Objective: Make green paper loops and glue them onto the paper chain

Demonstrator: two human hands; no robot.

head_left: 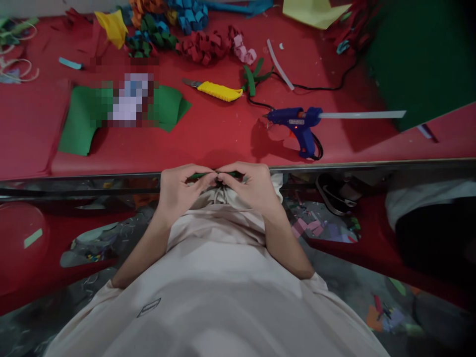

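Note:
At the table's front edge, my left hand [179,192] and my right hand [256,187] meet, thumbs almost touching. Both are closed on a narrow green paper strip [200,175], which shows only in short lengths behind the fingers. Beyond my right hand, a blue glue gun [293,118] lies on its side with a red light lit and a long white glue stick out of its back. Farther off is a yellow utility knife [220,91] with its blade out. Loose green strips [253,79] lie beside its handle end.
Green paper [77,119] lies on the red table [215,131] at left, with a blurred patch over part of it. Curled paper chains [203,47] line the back. A dark green sheet [420,64] stands at right. A black cord [327,89] crosses the table. Scraps litter the floor.

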